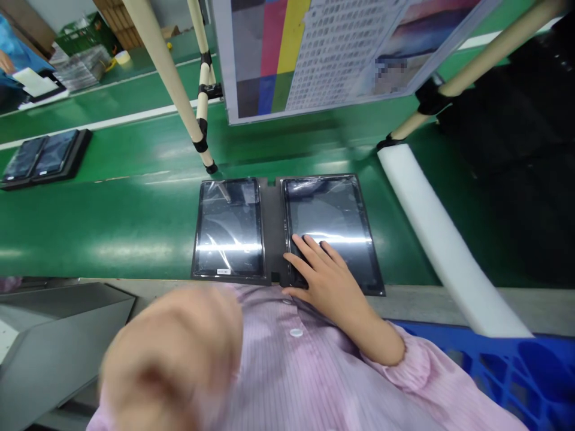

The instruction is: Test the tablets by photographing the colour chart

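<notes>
Two tablets lie side by side in a dark foam tray (pixel 271 230) at the near edge of the green bench. The left tablet (pixel 230 227) is wrapped in clear film and bears a small white label near its lower edge. My right hand (pixel 326 278) rests with spread fingers on the lower left part of the right tablet (pixel 332 206), whose glossy screen reflects a bright strip of light. Close to the camera, my left hand (pixel 175 353) is raised before my body, off the bench. Motion smears its fingers, so whether it holds anything is hidden.
A printed chart board (pixel 332 54) hangs on cream pipes (pixel 173 78) above the green bench (pixel 135 227). Another foam tray with tablets (pixel 45 157) lies at left. White foam strip (pixel 449 239) and blue crate (pixel 494 371) are at right. A co-worker's blue sleeve (pixel 22 45) shows far left.
</notes>
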`<state>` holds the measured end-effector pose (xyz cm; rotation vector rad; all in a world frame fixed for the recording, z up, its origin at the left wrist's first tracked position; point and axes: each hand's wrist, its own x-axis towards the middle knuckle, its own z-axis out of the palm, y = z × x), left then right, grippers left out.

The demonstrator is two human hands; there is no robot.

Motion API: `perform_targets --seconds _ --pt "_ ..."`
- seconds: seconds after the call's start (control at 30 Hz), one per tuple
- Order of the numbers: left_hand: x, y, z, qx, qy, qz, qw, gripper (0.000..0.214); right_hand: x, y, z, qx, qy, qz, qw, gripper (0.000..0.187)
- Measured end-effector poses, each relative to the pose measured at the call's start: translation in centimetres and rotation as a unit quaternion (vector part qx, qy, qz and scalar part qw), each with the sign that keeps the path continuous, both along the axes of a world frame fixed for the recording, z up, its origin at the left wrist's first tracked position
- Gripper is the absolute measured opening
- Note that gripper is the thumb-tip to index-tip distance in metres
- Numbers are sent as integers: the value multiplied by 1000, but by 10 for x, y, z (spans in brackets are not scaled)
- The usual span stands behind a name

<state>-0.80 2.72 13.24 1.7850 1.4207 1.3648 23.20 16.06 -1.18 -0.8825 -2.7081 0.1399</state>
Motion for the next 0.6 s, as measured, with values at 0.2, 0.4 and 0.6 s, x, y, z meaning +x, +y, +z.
perform_targets --seconds 0.2,0.4,0.6 --pt "-28 62 -97 -218 414 241 851 84 1 4 0 22 -5 20 1000 64" --pt "-27 57 -120 -217 463 214 833 96 2 13 0 34 9 35 999 61" --pt "-21 60 -116 -212 463 210 834 95 3 17 0 34 31 42 998 55"
